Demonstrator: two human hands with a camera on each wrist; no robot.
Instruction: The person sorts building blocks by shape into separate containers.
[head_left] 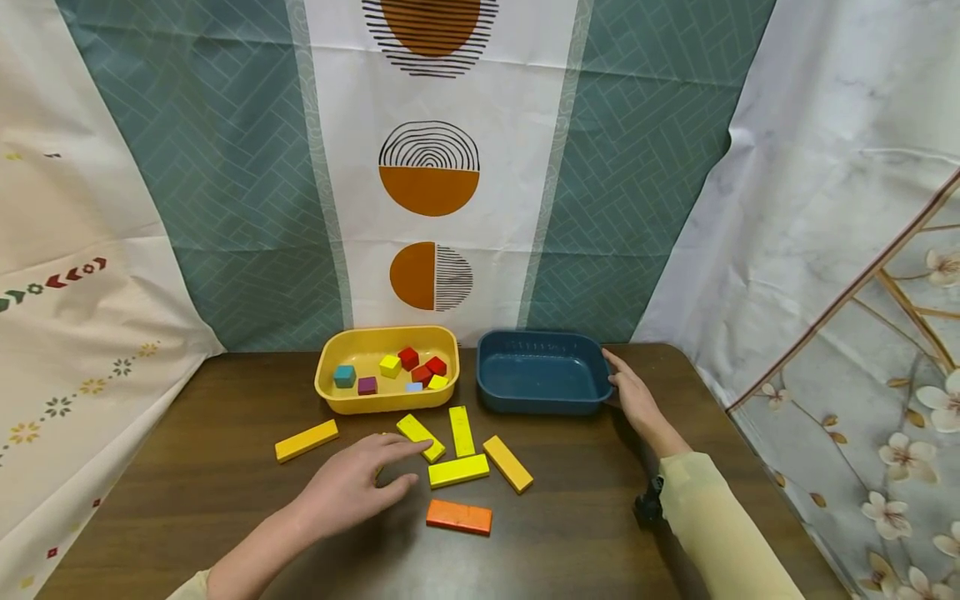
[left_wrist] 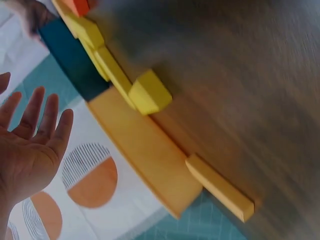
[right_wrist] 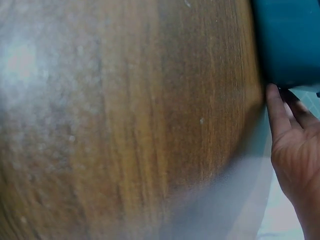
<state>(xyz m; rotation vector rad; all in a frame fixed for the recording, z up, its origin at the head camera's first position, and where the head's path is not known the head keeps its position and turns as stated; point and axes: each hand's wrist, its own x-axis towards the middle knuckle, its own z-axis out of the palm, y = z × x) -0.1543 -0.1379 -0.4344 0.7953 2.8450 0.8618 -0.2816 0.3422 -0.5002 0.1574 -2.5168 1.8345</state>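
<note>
"Spreading wide, the worktop (head_left: 570, 537) carries what?"
"A blue tray (head_left: 543, 405) beside a yellow tray (head_left: 386, 405)."
"Then?"
"Right hand (head_left: 636, 402), fingers straight, touches the blue tray's end; left hand (head_left: 352, 482), released, hovers near yellow blocks (head_left: 458, 471)."

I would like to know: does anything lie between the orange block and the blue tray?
Yes. On the straight way across the table from the orange block to the blue tray, a slanted amber block lies in between, and the tray's near wall rises behind it.
</note>
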